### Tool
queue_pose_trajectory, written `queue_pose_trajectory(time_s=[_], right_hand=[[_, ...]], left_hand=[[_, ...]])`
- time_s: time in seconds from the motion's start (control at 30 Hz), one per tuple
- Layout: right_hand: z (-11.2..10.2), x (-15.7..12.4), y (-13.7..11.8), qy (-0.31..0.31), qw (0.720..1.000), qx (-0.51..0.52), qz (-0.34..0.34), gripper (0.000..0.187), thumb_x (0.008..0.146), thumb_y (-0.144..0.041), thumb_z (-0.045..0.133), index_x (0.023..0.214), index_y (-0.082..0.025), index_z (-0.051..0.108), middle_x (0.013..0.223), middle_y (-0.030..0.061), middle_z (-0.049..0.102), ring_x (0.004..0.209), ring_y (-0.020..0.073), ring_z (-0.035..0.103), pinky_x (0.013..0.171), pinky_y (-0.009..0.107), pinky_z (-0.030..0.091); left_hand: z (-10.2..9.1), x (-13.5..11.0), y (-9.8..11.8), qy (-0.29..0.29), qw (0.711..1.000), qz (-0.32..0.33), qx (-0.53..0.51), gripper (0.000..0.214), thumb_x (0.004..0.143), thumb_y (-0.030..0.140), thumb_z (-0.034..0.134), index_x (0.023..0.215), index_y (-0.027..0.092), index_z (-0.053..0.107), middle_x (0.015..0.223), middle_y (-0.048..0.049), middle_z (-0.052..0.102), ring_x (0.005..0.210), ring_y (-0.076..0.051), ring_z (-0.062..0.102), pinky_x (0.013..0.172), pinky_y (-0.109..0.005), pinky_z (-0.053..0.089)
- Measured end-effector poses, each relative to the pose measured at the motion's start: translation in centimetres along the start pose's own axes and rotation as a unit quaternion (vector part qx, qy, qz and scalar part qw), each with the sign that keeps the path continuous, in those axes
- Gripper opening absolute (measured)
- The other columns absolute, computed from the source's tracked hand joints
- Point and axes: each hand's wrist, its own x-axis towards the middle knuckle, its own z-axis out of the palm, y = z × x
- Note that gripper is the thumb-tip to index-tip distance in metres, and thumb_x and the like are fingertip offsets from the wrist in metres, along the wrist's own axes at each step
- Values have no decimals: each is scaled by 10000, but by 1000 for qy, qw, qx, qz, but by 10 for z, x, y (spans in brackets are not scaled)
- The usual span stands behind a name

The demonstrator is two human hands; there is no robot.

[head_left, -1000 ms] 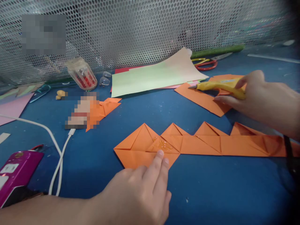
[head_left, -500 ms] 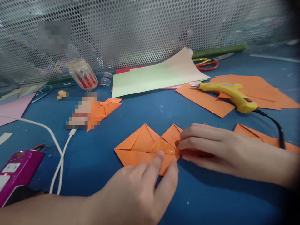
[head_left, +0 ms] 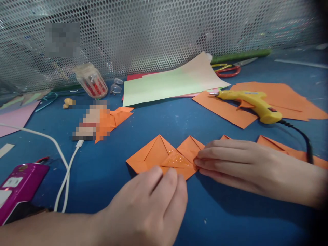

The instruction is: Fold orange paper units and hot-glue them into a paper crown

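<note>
A folded orange paper (head_left: 146,159) with triangular flaps lies on the blue table. Shiny clear glue (head_left: 176,159) covers one of its middle triangles. My left hand (head_left: 151,201) is closed at the paper's lower edge, its fingers curled and fingertips hidden. At the paper's right corner, my right hand (head_left: 235,162) pinches the folded orange paper, fingers pressed together. A small orange peak shows behind the right hand, and more folded orange paper (head_left: 274,143) extends beyond the wrist.
A yellow glue gun (head_left: 256,100) rests on orange sheets (head_left: 287,94) at right, its black cord running near my right wrist. Behind are a pale green sheet (head_left: 159,87), scissors (head_left: 228,70) and a jar (head_left: 92,82). A purple device (head_left: 23,188) and white cable (head_left: 64,160) lie left.
My left fingers have drawn back from the glued triangle and curled at the paper's lower edge. My right fingers have come closer together at the same corner.
</note>
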Motion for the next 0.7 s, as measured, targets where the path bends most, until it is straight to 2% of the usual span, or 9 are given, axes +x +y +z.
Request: queue_pose_trajectory(time_s=[0.07, 0.13, 0.23, 0.33, 0.4, 0.57, 0.7], right_hand=[[2, -1, 0, 4, 1000, 0, 2, 452, 1123, -187, 318, 995, -264, 745, 910, 27, 797, 853, 166, 769, 688, 283, 630], [3, 0, 0, 16, 1000, -8, -2, 442, 1124, -178, 328, 972, -248, 737, 895, 31, 795, 833, 168, 766, 671, 293, 620], [3, 2, 0, 28, 999, -23, -14, 434, 1120, -157, 335, 941, -223, 724, 892, 40, 797, 809, 164, 762, 655, 290, 610], [2, 2, 1, 25, 999, -23, -20, 414, 1112, -149, 349, 952, -213, 726, 914, 50, 803, 823, 164, 768, 664, 281, 615], [2, 0, 1, 27, 1000, -13, -9, 391, 1107, -160, 370, 987, -226, 736, 931, 46, 804, 850, 172, 771, 694, 287, 625], [4, -3, 2, 28, 1000, 9, 2, 340, 1096, -170, 415, 1051, -249, 742, 891, 31, 786, 905, 184, 772, 765, 295, 635], [6, -4, 2, 28, 1000, 8, 6, 343, 1104, -170, 400, 1013, -234, 725, 933, 41, 795, 881, 176, 768, 740, 297, 624]], left_hand=[[0, 1, 0, 1, 998, -29, 47, 162, 1000, 86, 588, 1098, 64, 715, 1002, -123, 810, 820, -291, 756, 704, -426, 649], [0, 3, -1, -11, 996, -63, 69, 176, 971, 72, 562, 1058, 69, 715, 1004, -163, 788, 863, -345, 749, 714, -499, 660], [1, 4, -5, -58, 992, -88, 73, 272, 857, -18, 492, 980, 54, 724, 912, -184, 743, 787, -332, 723, 582, -440, 644], [2, 5, -9, -132, 986, -47, 89, 306, 766, -64, 466, 851, 87, 719, 779, -116, 673, 627, -264, 634, 466, -369, 576], [1, 6, -10, -146, 984, -20, 102, 341, 747, -89, 431, 788, 117, 700, 726, -76, 627, 592, -238, 587, 469, -351, 561], [0, 8, -13, -102, 990, -32, 95, 400, 798, -110, 364, 732, 153, 658, 681, -51, 583, 604, -215, 545, 545, -323, 556], [6, 8, -22, -90, 991, -78, 52, 375, 999, 4, 371, 759, 181, 599, 730, -45, 580, 620, -210, 525, 517, -317, 484]])
